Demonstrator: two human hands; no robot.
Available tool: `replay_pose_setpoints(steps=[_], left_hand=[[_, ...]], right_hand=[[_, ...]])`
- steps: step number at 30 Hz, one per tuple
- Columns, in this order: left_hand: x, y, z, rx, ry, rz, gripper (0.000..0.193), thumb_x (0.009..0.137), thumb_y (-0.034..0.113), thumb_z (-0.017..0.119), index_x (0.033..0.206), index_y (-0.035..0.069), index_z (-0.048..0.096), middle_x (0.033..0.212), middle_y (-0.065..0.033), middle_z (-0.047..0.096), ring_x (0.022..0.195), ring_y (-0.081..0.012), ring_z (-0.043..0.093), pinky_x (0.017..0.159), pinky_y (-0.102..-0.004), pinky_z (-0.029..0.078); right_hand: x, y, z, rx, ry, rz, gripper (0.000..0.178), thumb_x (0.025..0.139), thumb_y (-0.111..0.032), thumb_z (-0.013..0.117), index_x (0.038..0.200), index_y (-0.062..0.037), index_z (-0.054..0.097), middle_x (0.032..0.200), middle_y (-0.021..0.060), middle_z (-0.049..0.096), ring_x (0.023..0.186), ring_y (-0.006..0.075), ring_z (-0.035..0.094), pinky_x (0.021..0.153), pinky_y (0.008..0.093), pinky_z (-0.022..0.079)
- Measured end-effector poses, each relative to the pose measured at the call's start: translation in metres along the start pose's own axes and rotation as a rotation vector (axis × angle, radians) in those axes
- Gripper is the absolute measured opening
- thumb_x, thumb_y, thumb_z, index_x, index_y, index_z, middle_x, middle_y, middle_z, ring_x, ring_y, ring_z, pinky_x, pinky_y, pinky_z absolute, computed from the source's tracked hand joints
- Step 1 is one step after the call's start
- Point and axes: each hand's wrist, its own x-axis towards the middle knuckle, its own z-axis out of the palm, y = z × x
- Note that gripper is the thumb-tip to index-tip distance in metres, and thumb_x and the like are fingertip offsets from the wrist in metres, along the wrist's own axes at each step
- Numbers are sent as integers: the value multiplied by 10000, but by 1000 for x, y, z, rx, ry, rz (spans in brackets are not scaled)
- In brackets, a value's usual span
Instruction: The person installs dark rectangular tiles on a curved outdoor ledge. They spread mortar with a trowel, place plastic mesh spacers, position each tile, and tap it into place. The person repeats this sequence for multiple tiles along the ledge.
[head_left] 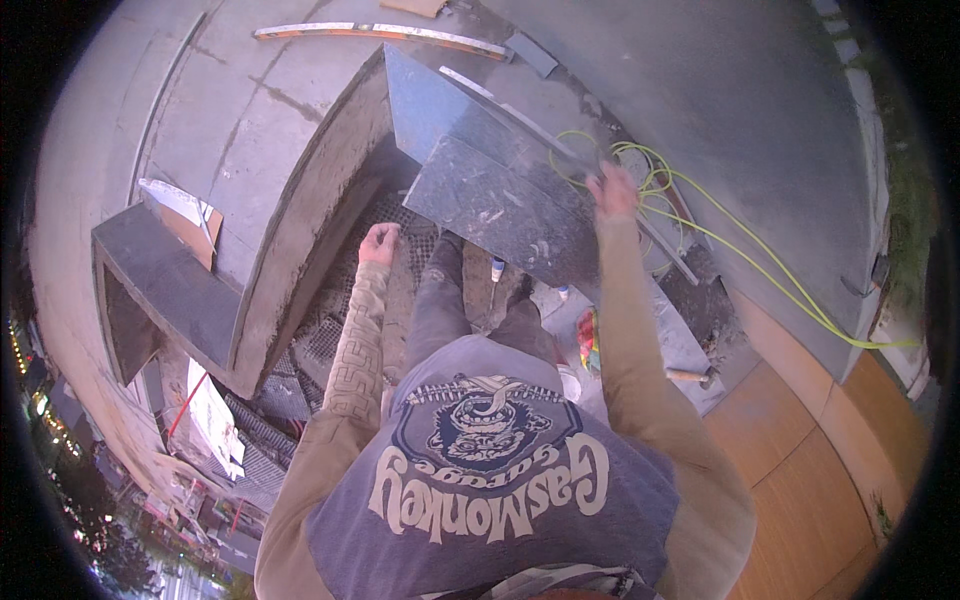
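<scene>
My left hand (379,244) hangs beside the edge of a dark grey slab (495,205), its fingers curled in. Whether anything sits in those fingers cannot be made out. Near the slab's right side is my right hand (613,190), blurred, its fingers bent; a dark smear lies at its fingertips, too unclear to name. The slab has pale smudges and rests at an angle above my legs. Behind it extends a smoother bluish-grey panel (425,100). A yellow-green cord (655,165) lies coiled just past my right hand.
Left stands a rough grey curved wall (300,220), with cardboard (187,222) on its low ledge. A long level (380,33) lies at the back. A hammer (692,376) is on the right, near orange-brown paving (780,450). A small bottle (497,268) stands between my legs.
</scene>
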Motion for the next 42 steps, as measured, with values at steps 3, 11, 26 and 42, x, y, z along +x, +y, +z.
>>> replay_pose_setpoints(steps=[3, 11, 26, 42], left_hand=[[-26, -19, -6, 96, -39, -189, 162, 899, 205, 638, 962, 57, 657, 780, -21, 656, 634, -95, 599, 598, -247, 500], [-103, -75, -52, 34, 79, -504, 147, 888, 200, 637, 929, 60, 652, 803, -38, 668, 643, -123, 619, 535, -281, 528], [-27, 58, 25, 568, 106, 367, 192, 866, 143, 579, 1029, 48, 615, 1027, -185, 639, 967, -354, 612, 828, -411, 491], [200, 245, 148, 1258, -339, 713, 469, 815, 317, 669, 1257, 232, 537, 994, -210, 661, 924, -384, 646, 786, -452, 527]], right_hand=[[13, -14, 91, -114, -158, -63, 390, 822, -122, 662, 1138, 74, 545, 936, 158, 618, 644, 209, 641, 500, 308, 553], [47, 29, 226, -630, -415, -64, 486, 808, -117, 659, 1236, 71, 525, 794, 126, 645, 548, 161, 613, 423, 273, 488], [34, 17, 234, -853, -538, -21, 455, 916, -306, 566, 1267, -24, 503, 713, 67, 595, 514, 137, 554, 434, 293, 467], [-170, 187, -30, -668, -468, -101, 235, 909, -239, 590, 1052, -60, 642, 823, 125, 673, 766, 237, 664, 696, 362, 513]])
